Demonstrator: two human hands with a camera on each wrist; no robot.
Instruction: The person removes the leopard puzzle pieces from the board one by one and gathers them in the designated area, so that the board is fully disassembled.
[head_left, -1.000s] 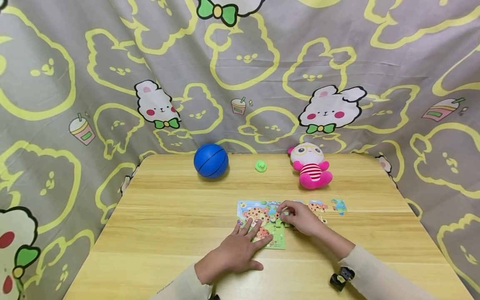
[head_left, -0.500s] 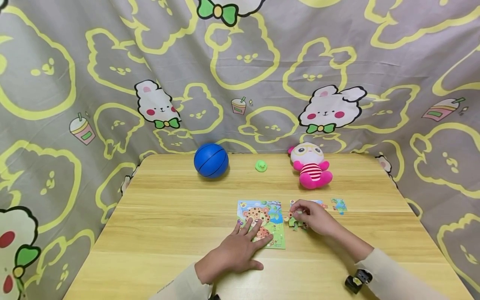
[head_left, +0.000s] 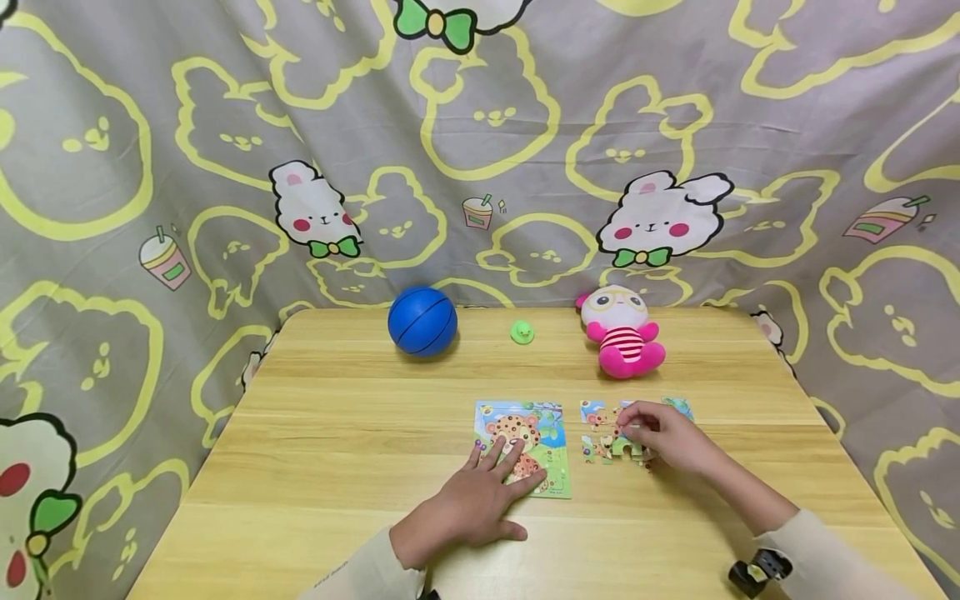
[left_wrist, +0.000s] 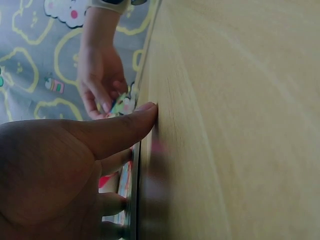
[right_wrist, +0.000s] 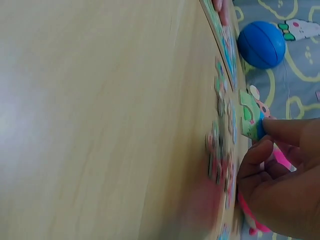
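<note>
Piece (right_wrist: 254, 117) pinched in right hand (head_left: 670, 435), left (head_left: 480, 500) splayed

Green-and-blue puzzle piece (right_wrist: 252, 116), black-lined blue ball (head_left: 422, 322), pink-and-white plush toy (head_left: 624, 340) with red stripes, yellow-patterned grey curtain (head_left: 525, 92).

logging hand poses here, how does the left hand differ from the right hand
The left hand lies with fingers spread on the puzzle board; the right hand pinches a puzzle piece with curled fingers. The left hand is down low, while the right hand seems raised above the table. Both come out of light sleeves.
</note>
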